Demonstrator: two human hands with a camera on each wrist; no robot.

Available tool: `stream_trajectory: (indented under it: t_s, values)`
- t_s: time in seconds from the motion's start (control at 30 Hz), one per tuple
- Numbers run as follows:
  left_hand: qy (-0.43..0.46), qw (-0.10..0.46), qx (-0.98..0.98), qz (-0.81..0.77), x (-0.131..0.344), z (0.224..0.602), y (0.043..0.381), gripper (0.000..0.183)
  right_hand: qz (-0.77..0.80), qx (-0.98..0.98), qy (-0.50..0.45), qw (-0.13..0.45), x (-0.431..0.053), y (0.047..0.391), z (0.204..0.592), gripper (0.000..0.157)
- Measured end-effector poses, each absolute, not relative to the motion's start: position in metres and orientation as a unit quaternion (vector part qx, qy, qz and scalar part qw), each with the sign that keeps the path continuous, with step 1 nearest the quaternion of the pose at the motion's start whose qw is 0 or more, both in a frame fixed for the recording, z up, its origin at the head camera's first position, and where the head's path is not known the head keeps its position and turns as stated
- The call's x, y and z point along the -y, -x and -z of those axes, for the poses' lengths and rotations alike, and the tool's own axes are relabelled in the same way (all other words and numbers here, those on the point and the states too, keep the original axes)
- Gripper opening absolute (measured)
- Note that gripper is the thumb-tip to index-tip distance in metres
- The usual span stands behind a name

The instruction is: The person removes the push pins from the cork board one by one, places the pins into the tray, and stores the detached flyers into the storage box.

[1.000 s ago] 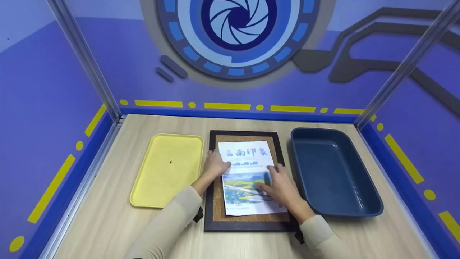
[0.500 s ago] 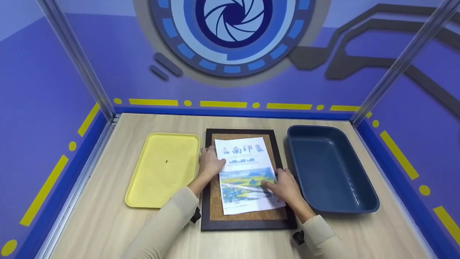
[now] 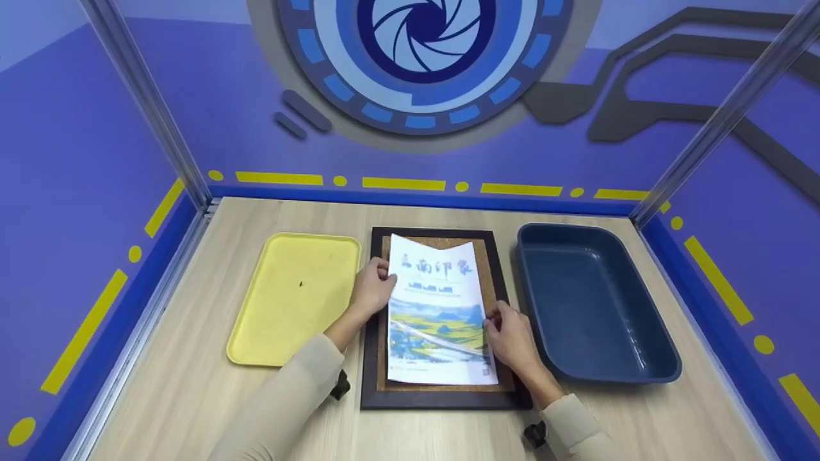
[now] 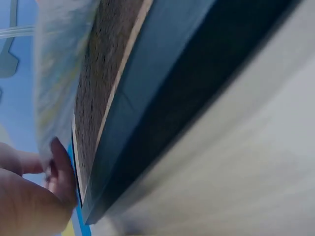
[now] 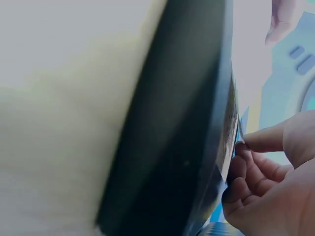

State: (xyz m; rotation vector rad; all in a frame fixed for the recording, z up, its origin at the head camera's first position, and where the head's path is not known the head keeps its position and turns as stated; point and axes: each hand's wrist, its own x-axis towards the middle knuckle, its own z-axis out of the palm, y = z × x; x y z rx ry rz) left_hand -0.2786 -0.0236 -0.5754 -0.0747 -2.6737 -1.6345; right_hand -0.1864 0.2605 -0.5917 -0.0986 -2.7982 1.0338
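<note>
A printed paper sheet (image 3: 435, 320) with blue lettering and a landscape picture lies over a dark-framed cork board (image 3: 442, 400). Its left edge is pinched by my left hand (image 3: 373, 287), thumb on top; the upper edge bows, with the top left corner lifted. My right hand (image 3: 512, 336) pinches the right edge lower down. In the left wrist view the paper (image 4: 61, 73) stands raised above the cork (image 4: 106, 54), held between thumb and fingers. The right wrist view has thumb and fingertips of the right hand (image 5: 275, 172) meeting at the sheet's edge beside the frame.
On the left of the board lies a shallow yellow tray (image 3: 301, 320) with a small dark mark. A deep dark blue bin (image 3: 592, 307) stands on the right. The wooden tabletop (image 3: 173, 358) is bounded by blue-purple panels (image 3: 211, 109) and metal posts.
Both hands have gone from lying at the sheet's sides to pinching its edges. The paper has straightened over the board, and its upper edge has lifted and bowed.
</note>
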Motion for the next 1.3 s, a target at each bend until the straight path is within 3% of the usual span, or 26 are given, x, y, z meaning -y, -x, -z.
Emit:
stream_trajectory:
  t_s: [0.4, 0.7, 1.1, 1.3]
  values:
    - [0.059, 0.029, 0.812, 0.58, 0.019, 0.546, 0.28, 0.021, -0.405, 0.907, 0.03, 0.108, -0.272, 0.192, 0.56, 0.004]
    - [0.11, 0.056, 0.786, 0.606, -0.012, 0.513, 0.291, 0.023, -0.476, 0.872, 0.046, 0.104, -0.319, 0.203, 0.525, 0.008]
    - [0.116, 0.036, 0.73, 0.673, -0.092, 0.465, 0.294, 0.017, -0.506, 0.857, 0.017, 0.098, -0.418, 0.191, 0.469, 0.024]
    - [0.091, -0.033, 0.666, 0.739, -0.134, 0.468, 0.285, 0.019, -0.466, 0.881, 0.042, 0.067, -0.464, 0.174, 0.463, 0.038]
